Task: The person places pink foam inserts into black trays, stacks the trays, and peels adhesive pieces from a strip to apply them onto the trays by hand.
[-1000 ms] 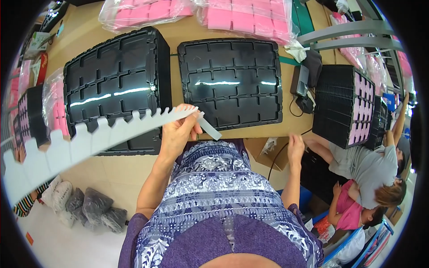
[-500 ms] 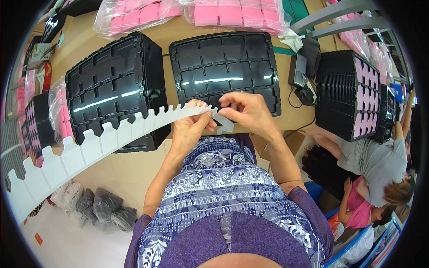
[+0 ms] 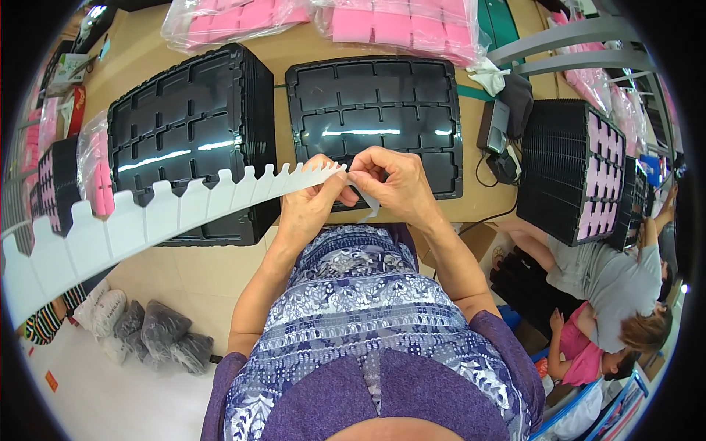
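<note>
I hold the white notched strip [image 3: 169, 213] by its near end, just in front of the middle tray stack [image 3: 375, 121], so the long rest of it can swing free out to my left over the table edge. My left hand [image 3: 309, 202] pinches that end from below, thumb on top; my right hand [image 3: 390, 184] is clenched on a thin white tab [image 3: 368, 206] at the strip's tip, which bends down between my fingers, as if peeling away. Left of the middle stack stands a taller black stack [image 3: 187, 125]; beyond it lie bags of pink foam [image 3: 382, 22]. To its right are a dark handheld device with cable [image 3: 500, 140] and a tilted stack holding pink pads [image 3: 581, 173]. All sit on a tan table [image 3: 213, 257]; grey bags [image 3: 147, 331] lie on the pale floor, and people sit low at the right.
</note>
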`<state>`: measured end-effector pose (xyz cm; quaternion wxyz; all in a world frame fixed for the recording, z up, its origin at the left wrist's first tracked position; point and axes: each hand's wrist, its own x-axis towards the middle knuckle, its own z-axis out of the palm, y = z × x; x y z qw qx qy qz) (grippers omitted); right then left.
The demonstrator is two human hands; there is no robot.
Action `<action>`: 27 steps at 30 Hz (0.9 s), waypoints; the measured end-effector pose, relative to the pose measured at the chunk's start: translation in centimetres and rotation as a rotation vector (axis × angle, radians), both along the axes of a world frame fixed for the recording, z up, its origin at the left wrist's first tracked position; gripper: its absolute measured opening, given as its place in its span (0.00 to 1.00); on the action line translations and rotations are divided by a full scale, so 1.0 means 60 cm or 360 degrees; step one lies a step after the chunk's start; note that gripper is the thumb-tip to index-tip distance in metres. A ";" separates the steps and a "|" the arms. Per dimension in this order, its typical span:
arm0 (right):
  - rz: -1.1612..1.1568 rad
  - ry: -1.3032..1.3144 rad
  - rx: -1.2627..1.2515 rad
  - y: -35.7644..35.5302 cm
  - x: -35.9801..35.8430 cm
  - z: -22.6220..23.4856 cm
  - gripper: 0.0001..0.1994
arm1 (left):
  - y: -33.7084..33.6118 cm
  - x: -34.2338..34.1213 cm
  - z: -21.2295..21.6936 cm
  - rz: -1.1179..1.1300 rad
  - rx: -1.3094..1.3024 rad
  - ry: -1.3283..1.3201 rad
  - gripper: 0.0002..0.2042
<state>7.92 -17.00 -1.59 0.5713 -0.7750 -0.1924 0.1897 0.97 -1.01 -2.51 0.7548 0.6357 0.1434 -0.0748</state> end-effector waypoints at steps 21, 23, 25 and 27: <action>-0.0530 -0.1092 -0.0896 -0.178 0.311 -0.266 0.05 | 0.009 -0.077 -0.054 -0.0326 0.0773 0.0480 0.11; -0.0559 -0.1250 -0.1105 -0.178 0.309 -0.291 0.07 | 0.001 -0.079 -0.052 -0.0305 0.0744 0.0528 0.11; -0.0567 -0.1242 -0.1072 -0.168 0.301 -0.289 0.07 | -0.002 -0.076 -0.047 -0.0278 0.0743 0.0563 0.10; -0.0581 -0.1232 -0.1044 -0.165 0.297 -0.286 0.07 | -0.005 -0.066 -0.039 -0.0261 0.0749 0.0546 0.09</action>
